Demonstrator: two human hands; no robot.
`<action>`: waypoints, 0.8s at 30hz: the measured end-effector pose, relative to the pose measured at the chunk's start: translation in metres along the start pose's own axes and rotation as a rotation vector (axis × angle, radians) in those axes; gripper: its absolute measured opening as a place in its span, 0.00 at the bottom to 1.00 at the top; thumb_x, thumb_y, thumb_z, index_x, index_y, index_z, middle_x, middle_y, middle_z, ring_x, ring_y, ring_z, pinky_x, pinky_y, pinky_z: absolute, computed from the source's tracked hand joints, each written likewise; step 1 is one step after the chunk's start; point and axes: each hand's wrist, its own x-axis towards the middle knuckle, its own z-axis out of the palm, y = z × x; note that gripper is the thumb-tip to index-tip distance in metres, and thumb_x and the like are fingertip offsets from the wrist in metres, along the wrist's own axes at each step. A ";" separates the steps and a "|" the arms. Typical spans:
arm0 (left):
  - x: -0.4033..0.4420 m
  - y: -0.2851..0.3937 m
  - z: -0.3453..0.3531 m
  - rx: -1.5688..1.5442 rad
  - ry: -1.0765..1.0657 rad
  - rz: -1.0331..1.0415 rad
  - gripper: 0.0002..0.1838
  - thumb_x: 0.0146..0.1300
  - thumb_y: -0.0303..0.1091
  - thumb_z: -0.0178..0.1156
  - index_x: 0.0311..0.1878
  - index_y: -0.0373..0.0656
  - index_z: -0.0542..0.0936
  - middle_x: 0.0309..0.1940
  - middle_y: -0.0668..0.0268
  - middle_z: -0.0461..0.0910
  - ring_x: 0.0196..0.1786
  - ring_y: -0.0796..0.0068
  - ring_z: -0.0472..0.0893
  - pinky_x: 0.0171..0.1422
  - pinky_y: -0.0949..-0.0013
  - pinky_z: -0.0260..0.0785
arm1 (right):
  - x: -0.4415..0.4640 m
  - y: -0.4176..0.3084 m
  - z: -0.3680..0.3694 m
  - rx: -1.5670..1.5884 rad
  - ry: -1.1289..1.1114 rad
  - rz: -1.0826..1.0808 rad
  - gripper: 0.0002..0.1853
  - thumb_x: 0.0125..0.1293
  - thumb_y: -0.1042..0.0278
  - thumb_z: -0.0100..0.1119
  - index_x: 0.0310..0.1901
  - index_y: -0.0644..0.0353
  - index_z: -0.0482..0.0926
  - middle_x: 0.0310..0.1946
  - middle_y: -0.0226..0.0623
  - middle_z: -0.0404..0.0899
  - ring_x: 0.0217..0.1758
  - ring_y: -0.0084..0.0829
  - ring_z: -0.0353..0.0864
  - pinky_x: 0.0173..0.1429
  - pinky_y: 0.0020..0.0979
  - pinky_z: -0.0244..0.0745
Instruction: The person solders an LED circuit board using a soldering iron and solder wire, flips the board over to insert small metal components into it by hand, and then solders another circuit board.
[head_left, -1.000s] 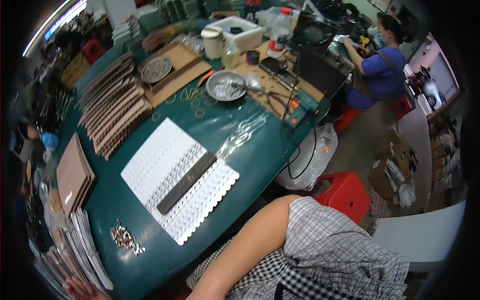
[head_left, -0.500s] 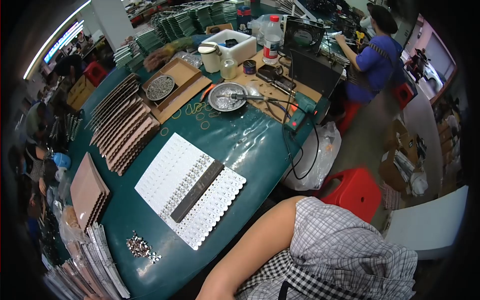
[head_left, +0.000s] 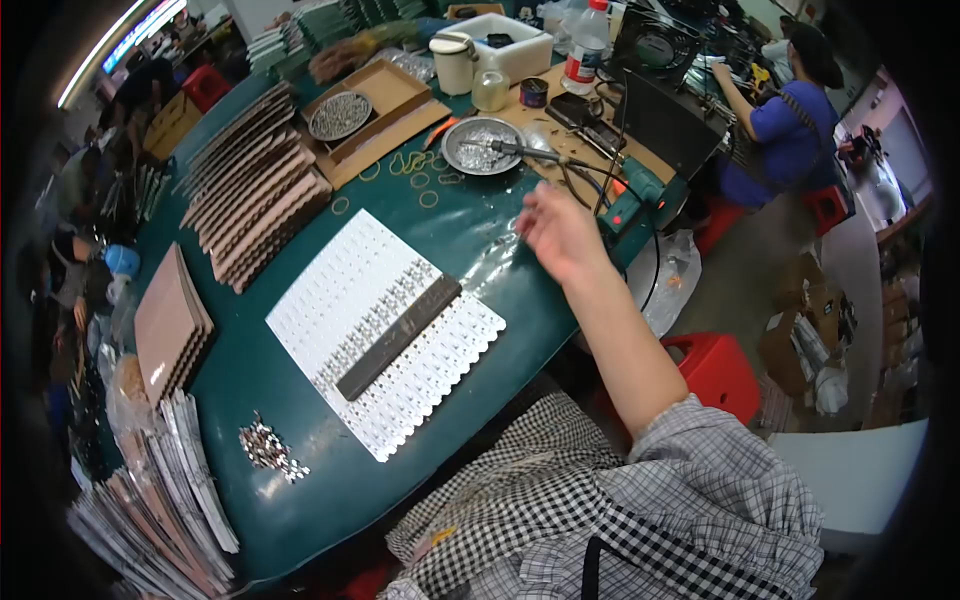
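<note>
My right hand (head_left: 562,235) is over the green table (head_left: 235,530), its fingers loosely bent and apart, with nothing seen in them. Just beyond it, a soldering iron (head_left: 540,153) lies with its tip over a round metal dish (head_left: 455,150) of shiny bits. The iron's green base unit (head_left: 640,188) shows a red light. To the left of the hand lies a white scalloped panel of small circuit boards (head_left: 345,270), with rows of small metal parts on it. A dark flat bar (head_left: 400,340) rests across the panel. My left hand is out of view.
Stacked brown boards (head_left: 255,190) and a pinkish board stack (head_left: 170,320) stand left. Small metal pieces (head_left: 268,448) lie in a pile near the front. Rubber bands (head_left: 420,180), a tray (head_left: 395,90) and a bottle (head_left: 588,50) are farther back. A co-worker (head_left: 785,140) sits at right.
My right arm has swung up from the bottom edge, bringing the hand over the table near the soldering iron. The view has shifted slightly; the panel and bar stay put.
</note>
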 end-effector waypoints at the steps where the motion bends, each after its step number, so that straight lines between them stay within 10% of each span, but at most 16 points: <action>1: 0.003 -0.003 0.003 -0.029 0.075 0.025 0.09 0.70 0.34 0.54 0.34 0.42 0.71 0.20 0.71 0.59 0.20 0.77 0.61 0.20 0.72 0.51 | 0.016 -0.005 -0.007 0.063 0.088 -0.047 0.09 0.66 0.70 0.61 0.44 0.62 0.73 0.34 0.34 0.74 0.34 0.31 0.75 0.42 0.33 0.76; 4: -0.008 -0.005 0.003 -0.067 -0.343 -0.117 0.08 0.71 0.34 0.54 0.36 0.42 0.72 0.21 0.73 0.59 0.21 0.78 0.61 0.20 0.74 0.51 | 0.061 -0.012 -0.013 0.148 0.050 0.016 0.10 0.65 0.74 0.62 0.44 0.61 0.72 0.35 0.36 0.73 0.35 0.33 0.75 0.40 0.36 0.78; 8: -0.034 -0.013 0.036 0.250 -0.309 0.126 0.10 0.70 0.35 0.56 0.33 0.42 0.71 0.20 0.74 0.57 0.20 0.80 0.59 0.19 0.76 0.47 | 0.102 -0.015 -0.013 0.159 0.116 0.089 0.06 0.65 0.73 0.63 0.40 0.61 0.75 0.32 0.34 0.76 0.30 0.26 0.76 0.33 0.28 0.77; 17: -0.031 -0.031 0.060 0.316 -0.261 0.338 0.08 0.66 0.26 0.57 0.29 0.40 0.74 0.21 0.68 0.69 0.21 0.75 0.67 0.23 0.73 0.57 | 0.082 -0.045 0.031 -1.429 0.275 -0.957 0.16 0.55 0.57 0.72 0.31 0.65 0.84 0.23 0.41 0.84 0.23 0.30 0.82 0.31 0.31 0.74; 19: -0.040 -0.049 0.065 1.210 -0.241 0.918 0.07 0.66 0.28 0.59 0.31 0.37 0.77 0.21 0.66 0.72 0.23 0.71 0.71 0.28 0.71 0.64 | 0.094 -0.036 0.031 -1.423 0.235 -0.999 0.19 0.53 0.53 0.73 0.32 0.64 0.85 0.25 0.44 0.84 0.26 0.32 0.83 0.35 0.33 0.75; 22: -0.064 -0.096 0.041 0.760 -0.649 0.235 0.08 0.69 0.24 0.58 0.47 0.30 0.79 0.34 0.67 0.77 0.31 0.86 0.69 0.34 0.83 0.56 | 0.116 -0.023 0.019 -1.405 -0.016 -0.752 0.17 0.52 0.51 0.71 0.35 0.55 0.85 0.28 0.42 0.84 0.32 0.40 0.84 0.40 0.35 0.76; 24: -0.116 -0.126 0.099 0.703 -0.948 0.031 0.04 0.54 0.13 0.59 0.30 0.32 0.78 0.25 0.66 0.74 0.25 0.83 0.69 0.28 0.81 0.56 | 0.106 -0.024 0.013 -1.264 -0.086 -0.739 0.15 0.54 0.57 0.72 0.38 0.58 0.86 0.26 0.36 0.84 0.29 0.28 0.82 0.37 0.30 0.76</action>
